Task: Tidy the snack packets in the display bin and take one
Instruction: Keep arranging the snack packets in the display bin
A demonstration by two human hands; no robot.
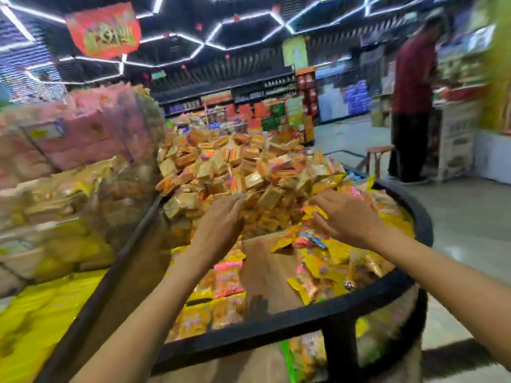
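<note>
Snack packets point(237, 167) are heaped high in the far half of the display bin point(276, 322), mostly orange and gold; looser yellow and pink ones lie lower in the near half, with a bare patch of brown bin floor point(265, 272) showing between them.

Your left hand point(218, 228) reaches into the front edge of the heap, fingers bent down among the orange packets. Motion blur hides the fingertips, so I cannot tell whether they grip one or just press on the pile.

Your right hand point(345, 217) is over the right side of the bin, fingers curled round a yellow packet point(313, 211) whose crumpled edge sticks out on the thumb side. A pink and blue packet point(309, 239) lies just below that hand on the yellow ones.

Bin rim is black and curved, running under both your forearms; more packets show through its side wall below the rim.

Left of the bin, touching it: a shelf stack of pink bagged goods point(83, 134) over yellow ones, heavily blurred.

Beyond the heap: shelving with boxed goods point(249, 111). Right background: a person in a red top point(412, 87) stands at a counter, a small wooden stool point(378, 158) near them. White hexagon ceiling lights point(243, 31) and a red hanging banner point(103, 30) overhead.
</note>
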